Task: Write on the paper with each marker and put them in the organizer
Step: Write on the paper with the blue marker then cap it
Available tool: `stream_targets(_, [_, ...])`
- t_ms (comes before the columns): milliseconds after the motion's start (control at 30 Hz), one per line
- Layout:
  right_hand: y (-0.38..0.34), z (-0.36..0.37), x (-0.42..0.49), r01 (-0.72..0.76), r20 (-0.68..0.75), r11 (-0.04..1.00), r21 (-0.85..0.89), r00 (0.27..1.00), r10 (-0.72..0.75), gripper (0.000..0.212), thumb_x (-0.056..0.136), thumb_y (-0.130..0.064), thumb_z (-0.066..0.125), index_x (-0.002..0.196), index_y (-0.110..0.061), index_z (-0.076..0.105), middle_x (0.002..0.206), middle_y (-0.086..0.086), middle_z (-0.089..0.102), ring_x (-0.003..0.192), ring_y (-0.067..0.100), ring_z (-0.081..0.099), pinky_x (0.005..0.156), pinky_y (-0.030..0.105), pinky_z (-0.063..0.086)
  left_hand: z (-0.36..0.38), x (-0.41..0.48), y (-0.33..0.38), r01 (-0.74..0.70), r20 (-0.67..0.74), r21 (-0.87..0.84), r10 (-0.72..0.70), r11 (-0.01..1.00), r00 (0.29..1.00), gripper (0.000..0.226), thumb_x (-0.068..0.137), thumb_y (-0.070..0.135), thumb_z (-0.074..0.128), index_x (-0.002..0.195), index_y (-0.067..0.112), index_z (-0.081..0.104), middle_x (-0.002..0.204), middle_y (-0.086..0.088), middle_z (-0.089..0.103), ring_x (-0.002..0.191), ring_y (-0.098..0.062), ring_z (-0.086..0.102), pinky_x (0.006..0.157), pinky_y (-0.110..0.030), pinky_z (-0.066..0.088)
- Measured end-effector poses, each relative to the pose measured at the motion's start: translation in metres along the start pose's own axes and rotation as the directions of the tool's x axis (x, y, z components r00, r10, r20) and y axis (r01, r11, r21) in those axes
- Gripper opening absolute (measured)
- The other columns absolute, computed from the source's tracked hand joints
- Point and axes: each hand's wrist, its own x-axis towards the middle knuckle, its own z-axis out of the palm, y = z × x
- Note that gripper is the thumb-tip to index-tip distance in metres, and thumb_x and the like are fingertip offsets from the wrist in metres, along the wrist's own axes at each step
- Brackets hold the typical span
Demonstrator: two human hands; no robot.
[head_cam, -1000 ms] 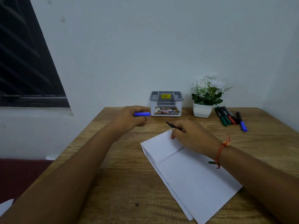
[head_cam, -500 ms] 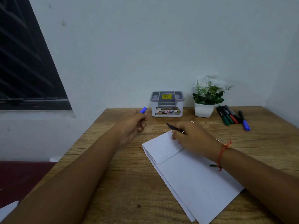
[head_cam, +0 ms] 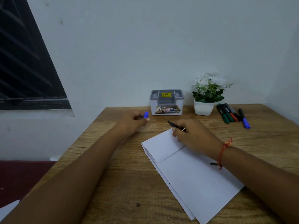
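My left hand (head_cam: pixel 131 122) pinches a blue marker cap (head_cam: pixel 146 114) left of the grey-and-white organizer (head_cam: pixel 167 102). A black marker body (head_cam: pixel 175 125) sits in my right hand (head_cam: pixel 193 136), its rear end pointing up and left; its tip is hidden under my fingers, over the upper corner of the folded white paper (head_cam: pixel 191 173). The organizer's compartments look empty from here. Several capped markers (head_cam: pixel 228 113), green, red and black, lie at the back right, with a blue-capped marker (head_cam: pixel 244 118) beside them.
A white pot with white flowers (head_cam: pixel 207 94) stands between the organizer and the loose markers. The wooden table (head_cam: pixel 123 183) meets the wall at the back. Its left edge drops off toward a dark red surface (head_cam: pixel 19 177). A dark window (head_cam: pixel 24 62) is on the left.
My left hand drew back from the organizer and turned the blue cap from lying sideways to pointing up. My right hand stayed on the paper with the marker.
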Motion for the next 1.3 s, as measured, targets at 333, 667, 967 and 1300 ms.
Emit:
stream_targets(333, [0.004,0.004,0.002,0.011,-0.028,0.992,0.127,1.000,-0.008,0.034,0.101,-0.019,0.058,0.134,-0.021,0.061,0.090,-0.009,0.077,0.075,-0.003,0.068,0.058,0.011,0.044,-0.002,0.010,-0.010,0.042,0.037,0.202,-0.050,0.978,0.998,0.026,0.074,0.028,0.083,0.095,0.018,0.070,0.084,-0.001,0.075,0.088,-0.016,0.069,0.086,-0.036,0.054])
stream_targets(667, [0.006,0.005,-0.001,-0.047,-0.024,0.943,0.330,0.998,0.058,0.031,0.099,-0.021,0.062,0.129,-0.018,0.055,0.092,-0.001,0.079,0.077,0.011,0.076,0.067,0.032,0.063,0.000,0.007,-0.011,-0.066,0.074,0.301,0.046,0.951,0.996,0.023,0.075,0.030,0.083,0.092,0.018,0.073,0.085,-0.003,0.073,0.082,-0.015,0.065,0.076,-0.030,0.051])
stream_targets(967, [0.005,0.005,0.000,-0.055,-0.079,0.936,0.347,0.993,0.087,0.026,0.100,-0.027,0.062,0.124,-0.020,0.055,0.094,-0.007,0.080,0.084,0.009,0.074,0.074,0.036,0.058,0.000,0.004,-0.010,-0.099,0.099,0.309,0.071,0.946,0.993,0.021,0.075,0.029,0.082,0.087,0.016,0.072,0.082,-0.010,0.071,0.070,-0.012,0.057,0.067,-0.025,0.045])
stream_targets(1300, [0.004,0.005,0.000,-0.038,-0.087,0.935,0.352,0.994,0.073,0.026,0.098,-0.028,0.064,0.122,-0.021,0.056,0.092,-0.007,0.080,0.083,0.008,0.073,0.081,0.039,0.060,0.000,0.005,-0.010,-0.140,0.086,0.371,0.116,0.918,0.989,0.029,0.076,0.032,0.082,0.097,0.024,0.063,0.076,0.006,0.063,0.068,-0.005,0.055,0.060,-0.019,0.038])
